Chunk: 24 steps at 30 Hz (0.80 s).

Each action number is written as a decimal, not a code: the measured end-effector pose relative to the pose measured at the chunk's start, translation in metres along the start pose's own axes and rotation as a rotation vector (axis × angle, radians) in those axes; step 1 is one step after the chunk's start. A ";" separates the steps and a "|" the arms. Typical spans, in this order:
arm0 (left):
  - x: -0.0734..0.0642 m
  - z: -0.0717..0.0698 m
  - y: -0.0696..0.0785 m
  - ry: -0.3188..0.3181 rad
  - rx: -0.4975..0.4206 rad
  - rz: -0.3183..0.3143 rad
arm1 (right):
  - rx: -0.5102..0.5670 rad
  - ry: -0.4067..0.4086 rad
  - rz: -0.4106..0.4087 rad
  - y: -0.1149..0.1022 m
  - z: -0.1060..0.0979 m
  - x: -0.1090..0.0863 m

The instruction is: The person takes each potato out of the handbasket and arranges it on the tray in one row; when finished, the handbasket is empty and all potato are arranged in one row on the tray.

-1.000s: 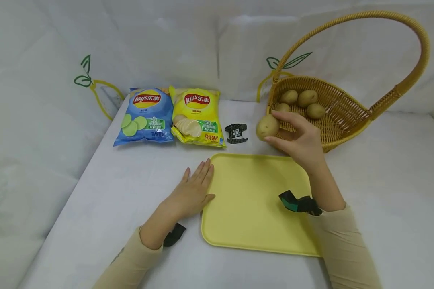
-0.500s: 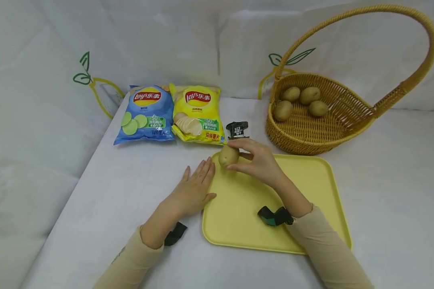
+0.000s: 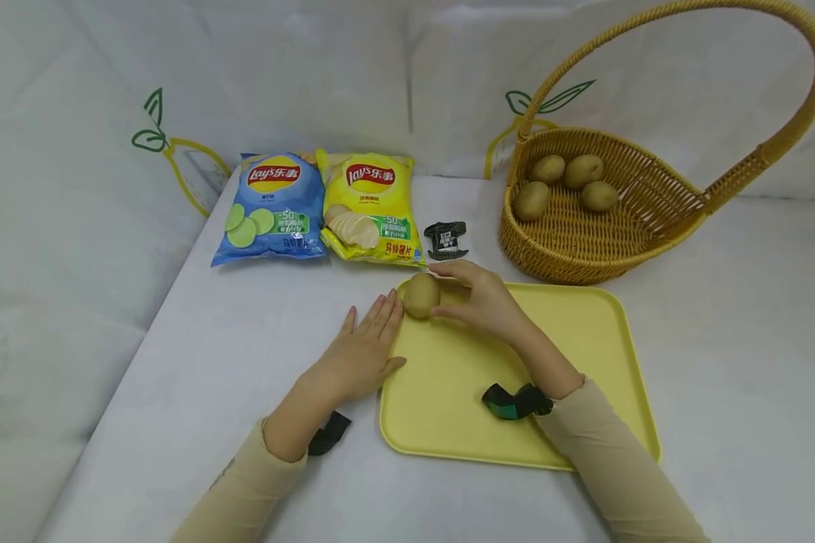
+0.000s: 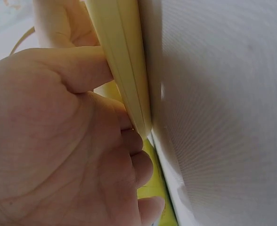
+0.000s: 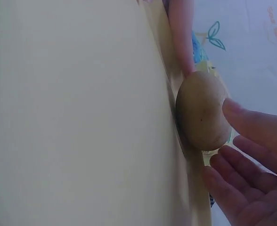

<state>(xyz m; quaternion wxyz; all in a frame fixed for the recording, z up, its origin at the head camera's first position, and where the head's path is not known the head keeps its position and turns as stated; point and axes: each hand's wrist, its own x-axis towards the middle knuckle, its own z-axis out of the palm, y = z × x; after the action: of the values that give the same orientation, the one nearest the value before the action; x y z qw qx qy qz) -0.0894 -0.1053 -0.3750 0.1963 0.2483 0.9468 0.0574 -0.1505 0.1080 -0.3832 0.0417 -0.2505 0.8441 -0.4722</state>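
A potato (image 3: 422, 296) sits in the far left corner of the yellow tray (image 3: 509, 445). My right hand (image 3: 482, 302) is just to its right, thumb and fingers spread apart. In the right wrist view the thumb of the right hand (image 5: 256, 165) overlaps the edge of the potato (image 5: 202, 113), while the other fingers stand off from it. My left hand (image 3: 363, 358) lies with straight fingers along the tray's left rim. From the left wrist view, the thumb and fingertips of the left hand (image 4: 68, 127) reach over the rim of the tray (image 4: 122, 61).
A wicker basket (image 3: 557, 264) with a tall handle stands behind the tray at the right, holding several potatoes (image 3: 582, 172). At the back left lie a blue chip bag (image 3: 272, 207) and a yellow chip bag (image 3: 370, 204), with a small black packet (image 3: 446, 240) beside them.
My right hand has carried a potato from beside the basket left to the tray's far left corner, and its fingers have loosened from it. The left hand has stayed at the rim.
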 end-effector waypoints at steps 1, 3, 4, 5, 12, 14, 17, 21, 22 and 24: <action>0.000 0.000 0.000 0.004 -0.001 0.003 | 0.019 0.005 0.010 -0.001 -0.001 0.000; 0.000 -0.001 0.000 0.006 0.002 0.005 | 0.031 0.015 0.026 -0.001 -0.003 0.000; 0.000 -0.001 0.000 0.004 0.004 0.004 | 0.044 0.016 0.033 -0.001 -0.003 0.000; 0.000 -0.002 0.000 0.005 0.004 0.005 | 0.061 0.013 0.042 -0.001 -0.003 0.000; 0.001 -0.001 -0.001 0.006 0.004 0.005 | 0.040 0.047 0.054 -0.001 0.000 0.001; 0.001 -0.001 -0.001 0.007 0.004 0.006 | 0.019 0.065 0.052 -0.001 0.002 0.001; 0.000 -0.001 -0.001 0.003 -0.002 0.003 | 0.004 0.072 0.057 -0.003 0.004 0.002; 0.000 -0.001 -0.001 -0.001 -0.008 -0.001 | -0.010 0.062 0.074 -0.004 0.003 0.002; 0.000 -0.001 0.000 -0.001 -0.008 0.000 | -0.004 0.059 0.082 -0.004 0.002 0.002; 0.000 -0.001 0.000 -0.002 -0.008 0.002 | 0.008 0.061 0.106 -0.004 -0.002 0.002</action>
<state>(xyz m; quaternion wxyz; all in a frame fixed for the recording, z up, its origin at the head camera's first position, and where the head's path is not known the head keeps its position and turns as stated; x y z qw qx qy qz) -0.0896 -0.1052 -0.3744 0.1983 0.2483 0.9462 0.0613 -0.1511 0.1071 -0.3786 0.0420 -0.1907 0.8551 -0.4803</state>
